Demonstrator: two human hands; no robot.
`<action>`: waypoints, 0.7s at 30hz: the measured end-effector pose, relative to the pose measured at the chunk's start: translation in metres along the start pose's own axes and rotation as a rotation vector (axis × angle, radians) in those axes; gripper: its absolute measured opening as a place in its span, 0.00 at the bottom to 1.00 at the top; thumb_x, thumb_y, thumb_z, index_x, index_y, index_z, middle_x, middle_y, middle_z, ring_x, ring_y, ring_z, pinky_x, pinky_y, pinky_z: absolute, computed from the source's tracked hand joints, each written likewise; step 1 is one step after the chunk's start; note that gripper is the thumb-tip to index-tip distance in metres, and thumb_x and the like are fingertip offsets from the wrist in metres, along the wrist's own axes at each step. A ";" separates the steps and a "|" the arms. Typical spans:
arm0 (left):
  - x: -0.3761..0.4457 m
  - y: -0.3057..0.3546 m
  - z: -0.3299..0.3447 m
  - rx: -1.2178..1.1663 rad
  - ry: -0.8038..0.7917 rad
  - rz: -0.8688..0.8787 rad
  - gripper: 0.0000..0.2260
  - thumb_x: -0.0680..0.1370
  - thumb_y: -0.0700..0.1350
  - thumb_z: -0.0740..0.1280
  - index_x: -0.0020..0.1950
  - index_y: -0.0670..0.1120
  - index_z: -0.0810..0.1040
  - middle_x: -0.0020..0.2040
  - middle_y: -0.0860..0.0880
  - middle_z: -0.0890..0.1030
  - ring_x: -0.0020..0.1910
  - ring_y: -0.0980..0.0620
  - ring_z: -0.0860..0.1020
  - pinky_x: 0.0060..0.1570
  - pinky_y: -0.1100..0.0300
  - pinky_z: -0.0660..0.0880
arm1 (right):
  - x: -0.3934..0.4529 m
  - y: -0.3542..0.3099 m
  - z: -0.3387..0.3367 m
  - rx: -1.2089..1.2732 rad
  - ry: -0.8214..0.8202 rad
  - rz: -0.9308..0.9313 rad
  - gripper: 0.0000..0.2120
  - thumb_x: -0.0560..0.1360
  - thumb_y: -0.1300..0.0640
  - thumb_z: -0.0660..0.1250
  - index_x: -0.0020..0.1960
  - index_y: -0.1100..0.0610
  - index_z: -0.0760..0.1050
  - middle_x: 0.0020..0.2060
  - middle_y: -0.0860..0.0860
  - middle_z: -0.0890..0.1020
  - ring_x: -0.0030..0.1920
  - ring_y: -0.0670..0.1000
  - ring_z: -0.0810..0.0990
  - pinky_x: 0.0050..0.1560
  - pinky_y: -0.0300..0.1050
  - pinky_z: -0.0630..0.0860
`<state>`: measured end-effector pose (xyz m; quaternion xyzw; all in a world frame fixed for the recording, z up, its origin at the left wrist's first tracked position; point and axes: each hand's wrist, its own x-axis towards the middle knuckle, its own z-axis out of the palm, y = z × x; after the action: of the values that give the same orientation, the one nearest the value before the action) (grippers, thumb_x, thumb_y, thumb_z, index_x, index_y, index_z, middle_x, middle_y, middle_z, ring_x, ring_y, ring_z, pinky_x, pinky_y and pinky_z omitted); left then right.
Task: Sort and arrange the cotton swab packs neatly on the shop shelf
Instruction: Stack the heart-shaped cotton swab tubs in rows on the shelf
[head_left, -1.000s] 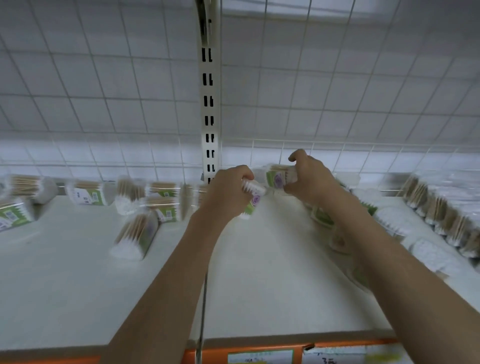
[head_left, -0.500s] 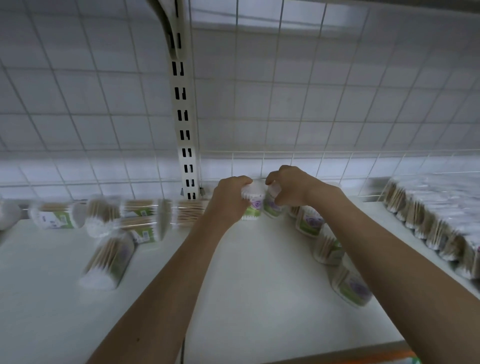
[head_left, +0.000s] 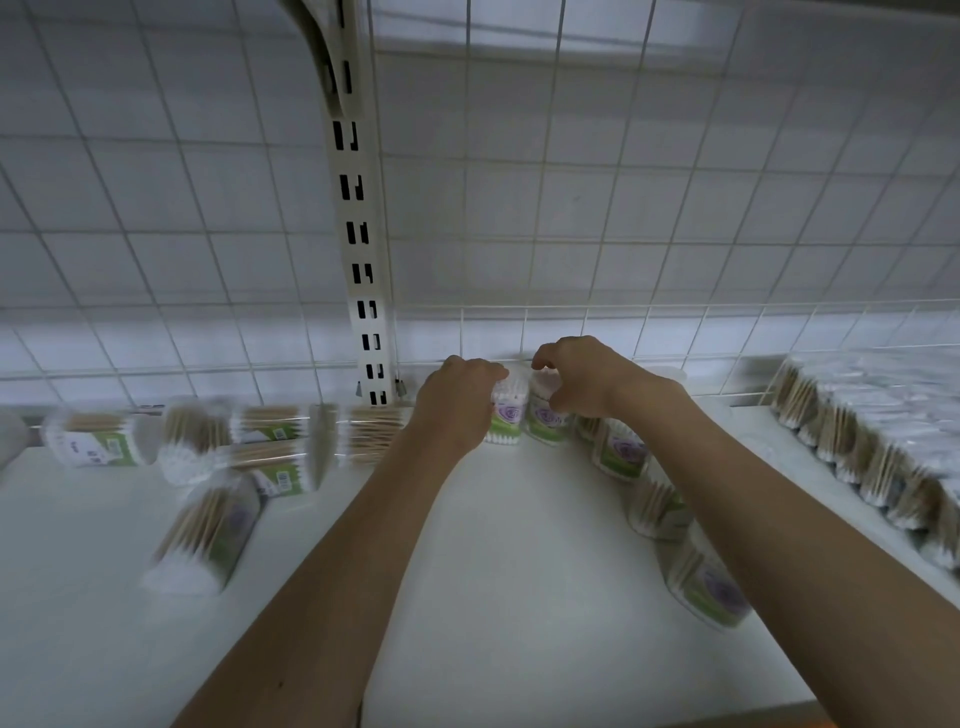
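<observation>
Both your arms reach to the back of the white shelf (head_left: 493, 545), hands side by side just in front of the wire grid (head_left: 571, 208).

Your left hand (head_left: 457, 402) curls round an upright swab pack (head_left: 505, 415); fingers lie over its top, thumb side hidden. Your right hand (head_left: 582, 382) grips a second upright pack (head_left: 545, 421) from above, fingertips hooked over its top edge. The two packs stand touching, side by side, between your hands, bases on the shelf as far as can be seen.

Right of your right hand: a line of packs (head_left: 621, 449) runs from the back toward you, partly hidden under your right forearm. Further right, well apart: a dense row of clear swab bundles (head_left: 852, 441).

Left of your left hand: a loose cluster of packs lying on their sides (head_left: 265, 447), blurred. One more pack (head_left: 208, 535) lies nearer you, apart from the cluster. The slotted upright (head_left: 363, 260) rises just left of your left hand.
</observation>
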<state>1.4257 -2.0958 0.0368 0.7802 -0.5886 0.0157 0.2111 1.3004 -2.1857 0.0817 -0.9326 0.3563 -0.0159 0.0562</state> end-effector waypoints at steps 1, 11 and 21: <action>0.000 0.000 0.000 0.018 0.005 0.006 0.22 0.77 0.34 0.62 0.70 0.48 0.68 0.65 0.46 0.73 0.65 0.46 0.68 0.63 0.52 0.68 | 0.000 0.000 0.001 -0.009 0.005 -0.005 0.27 0.70 0.66 0.65 0.68 0.55 0.67 0.61 0.54 0.73 0.61 0.54 0.71 0.51 0.40 0.69; -0.010 0.003 -0.011 0.206 0.088 0.058 0.21 0.75 0.34 0.62 0.68 0.48 0.68 0.62 0.48 0.73 0.60 0.47 0.70 0.54 0.56 0.68 | -0.006 -0.001 -0.003 0.032 0.081 -0.017 0.25 0.73 0.63 0.64 0.69 0.55 0.66 0.63 0.55 0.72 0.63 0.55 0.70 0.55 0.41 0.68; -0.056 -0.038 -0.065 0.241 0.111 -0.135 0.17 0.76 0.40 0.64 0.63 0.51 0.72 0.59 0.51 0.76 0.59 0.50 0.72 0.54 0.59 0.65 | -0.014 -0.053 0.001 0.132 0.243 -0.184 0.21 0.75 0.56 0.64 0.67 0.55 0.69 0.61 0.52 0.73 0.62 0.53 0.70 0.55 0.43 0.67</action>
<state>1.4581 -2.0141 0.0686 0.8357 -0.5160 0.1151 0.1486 1.3247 -2.1373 0.0870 -0.9468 0.2715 -0.1570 0.0720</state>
